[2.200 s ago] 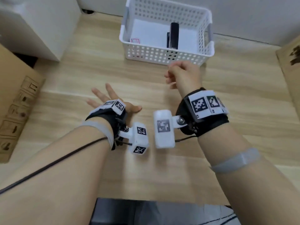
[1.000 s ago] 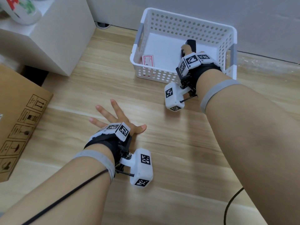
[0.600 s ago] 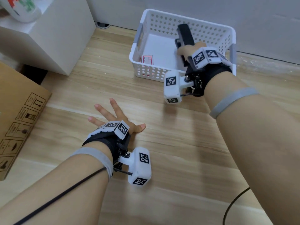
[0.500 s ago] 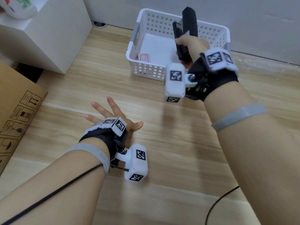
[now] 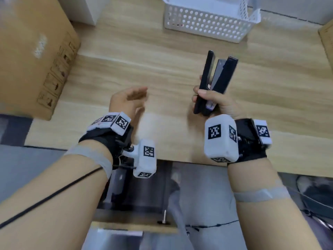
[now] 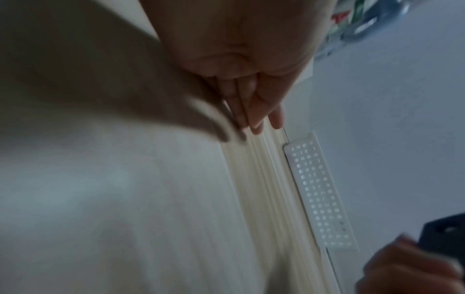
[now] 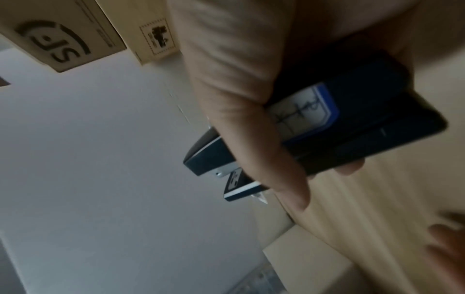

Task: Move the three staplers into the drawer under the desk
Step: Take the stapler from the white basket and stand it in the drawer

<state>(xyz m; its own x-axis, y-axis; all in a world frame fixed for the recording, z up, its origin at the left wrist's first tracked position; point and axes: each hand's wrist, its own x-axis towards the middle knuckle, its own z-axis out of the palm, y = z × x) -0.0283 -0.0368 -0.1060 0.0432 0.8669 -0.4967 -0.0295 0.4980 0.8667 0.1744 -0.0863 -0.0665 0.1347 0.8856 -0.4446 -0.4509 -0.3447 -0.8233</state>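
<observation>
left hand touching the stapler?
Apart. Head view shows bare desk between the left hand and the stapler held by the right hand.

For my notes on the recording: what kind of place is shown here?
Probably an office or storeroom desk: a pale wooden desk top bears a white perforated plastic basket and brown cardboard boxes.

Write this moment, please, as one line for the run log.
right hand: grips black stapler, above desk | left hand: open, empty | basket: behind, on desk | drawer: seems open
</observation>
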